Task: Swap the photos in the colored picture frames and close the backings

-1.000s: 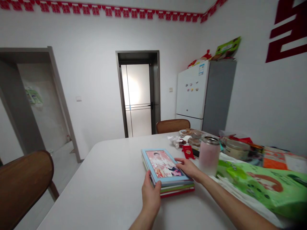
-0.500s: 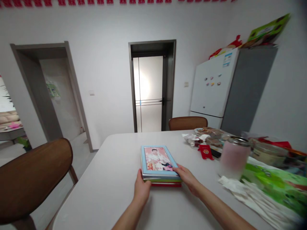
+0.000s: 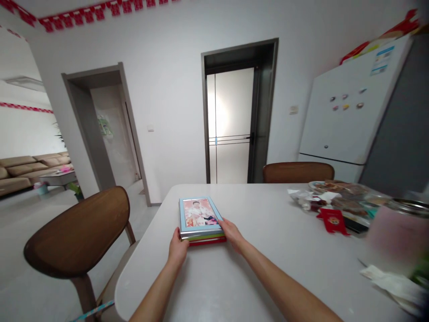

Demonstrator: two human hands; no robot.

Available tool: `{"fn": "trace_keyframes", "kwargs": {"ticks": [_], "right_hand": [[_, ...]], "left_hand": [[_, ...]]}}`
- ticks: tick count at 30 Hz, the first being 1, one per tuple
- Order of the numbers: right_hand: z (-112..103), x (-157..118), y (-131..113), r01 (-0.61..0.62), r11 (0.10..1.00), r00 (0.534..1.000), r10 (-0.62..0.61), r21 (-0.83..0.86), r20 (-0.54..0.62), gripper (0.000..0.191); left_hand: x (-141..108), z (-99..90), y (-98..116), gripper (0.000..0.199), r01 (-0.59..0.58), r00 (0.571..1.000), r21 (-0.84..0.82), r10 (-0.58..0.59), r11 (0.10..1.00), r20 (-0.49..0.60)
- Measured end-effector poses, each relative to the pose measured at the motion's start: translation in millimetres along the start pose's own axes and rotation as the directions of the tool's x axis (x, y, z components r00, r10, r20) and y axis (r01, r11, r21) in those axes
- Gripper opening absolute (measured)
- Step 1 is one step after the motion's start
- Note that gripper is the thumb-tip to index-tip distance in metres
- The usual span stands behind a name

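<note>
A light-blue photo frame (image 3: 200, 213) lies flat on top of a small stack near the left part of the white table. Under it show a green edge and a red edge (image 3: 208, 242) with a white line; what those lower pieces are I cannot tell. My left hand (image 3: 177, 248) is closed on the near left corner of the stack, thumb along the front. On the right side, my right hand (image 3: 232, 235) grips the edge, its fingertips over the frame's rim. The undersides of both hands are hidden.
On the white table (image 3: 258, 268), a red paper packet (image 3: 333, 220), plastic bags (image 3: 311, 199), a pink jar (image 3: 397, 235) and white tissue (image 3: 390, 281) sit at the right. Brown chairs stand at the left (image 3: 78, 232) and far side (image 3: 298, 172). A refrigerator (image 3: 345, 120) is behind.
Both hands have moved the stack leftward and slightly farther across the table, still holding it. The head view has turned left, bringing the sofa into sight.
</note>
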State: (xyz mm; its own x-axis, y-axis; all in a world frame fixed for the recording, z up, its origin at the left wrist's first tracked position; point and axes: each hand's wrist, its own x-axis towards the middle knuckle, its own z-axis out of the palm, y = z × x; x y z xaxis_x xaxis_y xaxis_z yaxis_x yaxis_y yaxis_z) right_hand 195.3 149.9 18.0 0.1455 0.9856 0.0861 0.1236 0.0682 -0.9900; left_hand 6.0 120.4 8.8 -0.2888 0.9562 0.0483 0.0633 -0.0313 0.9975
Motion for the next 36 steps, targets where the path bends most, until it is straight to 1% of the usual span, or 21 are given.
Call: {"fn": "trace_keyframes", "kwargs": {"ticks": [2, 4, 7, 8, 9, 10, 11, 12, 13, 15, 16, 17, 20, 22, 23, 24, 25, 26, 28, 31, 36], "right_hand": [[-5, 0, -3, 0.012, 0.999, 0.997, -0.015, -0.031, -0.073, 0.045], [-10, -4, -13, 0.048, 0.998, 0.989, -0.054, -0.049, -0.141, 0.054], [-9, -24, -43, 0.155, 0.987, 0.975, -0.158, -0.032, -0.155, 0.064], [-6, -34, -56, 0.194, 0.981, 0.972, -0.193, -0.006, -0.134, 0.065], [-3, -46, -70, 0.245, 0.969, 0.966, -0.240, 0.040, -0.100, 0.065], [1, -58, -84, 0.331, 0.925, 0.944, -0.327, 0.187, -0.053, 0.066], [5, -71, -96, 0.374, 0.867, 0.920, -0.391, 0.330, -0.016, 0.068], [8, -82, -107, 0.373, 0.820, 0.906, -0.422, 0.434, 0.019, 0.069], [11, -92, -116, 0.350, 0.787, 0.898, -0.437, 0.507, 0.058, 0.069], [13, -106, -126, 0.293, 0.750, 0.894, -0.435, 0.593, 0.109, 0.069], [13, -110, -127, 0.269, 0.742, 0.895, -0.428, 0.613, 0.125, 0.069], [12, -113, -127, 0.251, 0.737, 0.897, -0.420, 0.628, 0.134, 0.069], [11, -114, -122, 0.204, 0.727, 0.906, -0.394, 0.655, 0.155, 0.068], [10, -111, -119, 0.165, 0.715, 0.923, -0.354, 0.680, 0.148, 0.056], [10, -109, -119, 0.140, 0.708, 0.939, -0.316, 0.692, 0.133, 0.040], [10, -107, -119, 0.110, 0.703, 0.956, -0.268, 0.703, 0.118, 0.022], [10, -104, -119, 0.069, 0.703, 0.970, -0.214, 0.707, 0.119, 0.018], [10, -103, -119, 0.016, 0.712, 0.977, -0.161, 0.702, 0.140, 0.033], [9, -100, -119, -0.098, 0.739, 0.971, -0.077, 0.667, 0.228, 0.052], [9, -98, -118, -0.199, 0.767, 0.940, -0.026, 0.610, 0.340, 0.059], [10, -99, -117, -0.183, 0.797, 0.934, -0.041, 0.575, 0.354, 0.059]], "left_hand": [[2, -4.4, 3, 0.027, 0.000, 1.000, -0.049, -0.001, 0.999, -0.020], [0, -7.6, 12, 0.026, -0.012, 0.998, -0.095, 0.007, 0.995, -0.058], [-13, -5.5, 42, 0.028, -0.079, 0.995, -0.175, 0.067, 0.981, -0.075], [-21, -2.4, 57, 0.036, -0.110, 0.993, -0.209, 0.101, 0.972, -0.057], [-30, 1.7, 72, 0.050, -0.139, 0.990, -0.245, 0.137, 0.959, -0.023], [-40, 6.4, 87, 0.059, -0.165, 0.985, -0.283, 0.175, 0.945, 0.012], [-51, 11.2, 102, 0.065, -0.184, 0.977, -0.318, 0.210, 0.930, 0.047], [-62, 15.5, 115, 0.068, -0.204, 0.963, -0.371, 0.255, 0.906, 0.091], [-71, 19.1, 125, 0.072, -0.211, 0.918, -0.509, 0.349, 0.835, 0.191], [-86, 23.2, 138, 0.075, -0.166, 0.846, -0.648, 0.445, 0.744, 0.294], [-91, 23.9, 140, 0.076, -0.138, 0.822, -0.687, 0.470, 0.713, 0.322], [-95, 23.9, 140, 0.075, -0.119, 0.817, -0.701, 0.470, 0.703, 0.333], [-98, 22.9, 135, 0.076, -0.081, 0.828, -0.707, 0.443, 0.702, 0.344], [-95, 23.0, 132, 0.072, -0.046, 0.860, -0.697, 0.383, 0.716, 0.337], [-93, 23.3, 131, 0.064, -0.020, 0.880, -0.686, 0.338, 0.727, 0.333], [-90, 23.6, 130, 0.049, 0.012, 0.898, -0.672, 0.287, 0.741, 0.334], [-88, 23.8, 129, 0.032, 0.051, 0.909, -0.653, 0.236, 0.756, 0.345], [-85, 23.9, 128, 0.031, 0.096, 0.908, -0.629, 0.190, 0.772, 0.372], [-82, 23.6, 126, 0.053, 0.185, 0.882, -0.571, 0.121, 0.800, 0.456], [-80, 23.1, 123, 0.063, 0.285, 0.834, -0.493, 0.041, 0.822, 0.550], [-80, 22.3, 122, 0.065, 0.329, 0.816, -0.464, -0.001, 0.822, 0.578]]}}
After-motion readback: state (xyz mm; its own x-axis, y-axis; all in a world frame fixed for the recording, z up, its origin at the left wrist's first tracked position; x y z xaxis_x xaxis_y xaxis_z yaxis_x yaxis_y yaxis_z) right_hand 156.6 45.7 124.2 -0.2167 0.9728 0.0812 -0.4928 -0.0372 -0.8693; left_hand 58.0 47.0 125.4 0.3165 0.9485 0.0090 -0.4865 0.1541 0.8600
